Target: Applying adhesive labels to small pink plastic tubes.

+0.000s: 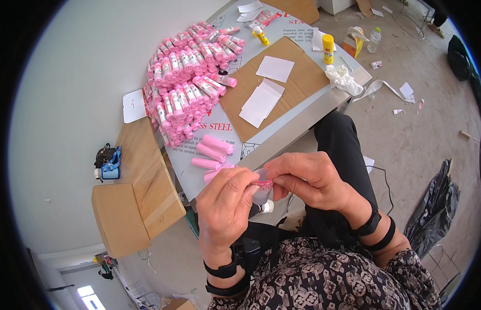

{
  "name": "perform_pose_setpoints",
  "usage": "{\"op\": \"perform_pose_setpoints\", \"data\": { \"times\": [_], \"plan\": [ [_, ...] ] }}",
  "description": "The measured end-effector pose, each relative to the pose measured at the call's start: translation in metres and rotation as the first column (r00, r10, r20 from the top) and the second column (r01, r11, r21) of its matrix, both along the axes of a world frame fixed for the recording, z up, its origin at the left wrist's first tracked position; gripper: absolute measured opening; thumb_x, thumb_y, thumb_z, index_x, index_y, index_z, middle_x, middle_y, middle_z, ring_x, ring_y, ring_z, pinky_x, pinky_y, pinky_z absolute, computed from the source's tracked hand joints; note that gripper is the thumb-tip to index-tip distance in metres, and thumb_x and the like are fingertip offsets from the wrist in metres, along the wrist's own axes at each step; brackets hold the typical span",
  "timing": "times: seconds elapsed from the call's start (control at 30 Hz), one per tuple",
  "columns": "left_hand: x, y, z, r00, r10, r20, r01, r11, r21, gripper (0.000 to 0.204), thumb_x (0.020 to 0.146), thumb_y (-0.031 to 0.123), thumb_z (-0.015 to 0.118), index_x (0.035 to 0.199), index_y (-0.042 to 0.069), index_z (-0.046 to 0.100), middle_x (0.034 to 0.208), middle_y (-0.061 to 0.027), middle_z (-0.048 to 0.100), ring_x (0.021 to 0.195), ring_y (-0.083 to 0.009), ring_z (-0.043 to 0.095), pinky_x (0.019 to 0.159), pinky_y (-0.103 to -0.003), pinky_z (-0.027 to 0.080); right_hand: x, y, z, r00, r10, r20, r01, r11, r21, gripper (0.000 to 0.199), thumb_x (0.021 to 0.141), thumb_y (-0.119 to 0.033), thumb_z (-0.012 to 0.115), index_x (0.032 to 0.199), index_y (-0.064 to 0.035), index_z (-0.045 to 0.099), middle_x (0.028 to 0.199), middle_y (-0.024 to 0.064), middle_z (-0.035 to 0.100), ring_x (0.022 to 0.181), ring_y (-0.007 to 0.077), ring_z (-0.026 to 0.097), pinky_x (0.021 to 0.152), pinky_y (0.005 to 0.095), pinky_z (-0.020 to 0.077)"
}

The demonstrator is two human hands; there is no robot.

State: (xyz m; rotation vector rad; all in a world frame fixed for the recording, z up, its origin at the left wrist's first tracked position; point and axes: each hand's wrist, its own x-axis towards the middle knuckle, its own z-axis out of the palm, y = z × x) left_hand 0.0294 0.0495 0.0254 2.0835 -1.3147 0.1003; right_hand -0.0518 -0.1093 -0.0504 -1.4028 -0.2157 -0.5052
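Centre frame: left hand [227,199] and right hand [307,178] both pinch one small pink roll [262,184], its long axis running left-right between them; loose pink rolls [212,152] lie just above, nearer the left hand.

A plain white wall [70,103] rises behind the grey metal-edged worktop [297,126]; right of the worktop, a dusty concrete floor [426,119] lies paper-littered.
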Motion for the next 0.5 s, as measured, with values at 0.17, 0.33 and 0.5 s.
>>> {"op": "perform_pose_setpoints", "data": {
  "times": [0.17, 0.33, 0.5],
  "plan": [
    [0.0001, 0.0007, -0.0020, 0.996, 0.010, -0.091, -0.008, 1.000, 0.015, 0.020, 0.075, -0.003, 0.069, 0.094, -0.003, 0.062, 0.084, -0.0120, 0.063, 0.072, -0.0219, 0.061, 0.066, -0.029, 0.049, -0.0015, -0.0040, 0.0002, 0.987, 0.132, -0.091, -0.120, 0.985, 0.123, 0.008, 0.087, 0.004, 0.055, 0.092, 0.0032, 0.061, 0.070, 0.0060, 0.063, 0.062, 0.0120, 0.065, 0.057, 0.0252, 0.0508],
    [0.0001, 0.0005, -0.0035, 0.979, 0.012, -0.201, -0.012, 1.000, 0.002, 0.021, 0.078, -0.001, 0.068, 0.098, -0.003, 0.062, 0.085, -0.0108, 0.063, 0.070, -0.0172, 0.060, 0.065, -0.027, 0.049, -0.0019, -0.0048, -0.0004, 0.971, 0.181, -0.157, -0.145, 0.965, 0.216, 0.006, 0.086, 0.002, 0.057, 0.090, 0.0029, 0.062, 0.069, 0.0045, 0.063, 0.060, 0.0089, 0.062, 0.055, 0.0230, 0.0494],
    [0.0012, -0.0001, -0.0057, 0.976, -0.019, -0.215, 0.013, 1.000, -0.029, 0.023, 0.077, -0.004, 0.067, 0.100, -0.002, 0.062, 0.083, -0.0114, 0.062, 0.070, -0.0186, 0.060, 0.063, -0.027, 0.049, -0.0003, -0.0018, -0.0036, 0.967, 0.187, -0.173, -0.143, 0.961, 0.238, 0.006, 0.087, -0.001, 0.058, 0.089, 0.0027, 0.062, 0.069, 0.0037, 0.062, 0.058, 0.0070, 0.059, 0.054, 0.0213, 0.0477]
  ]
}}
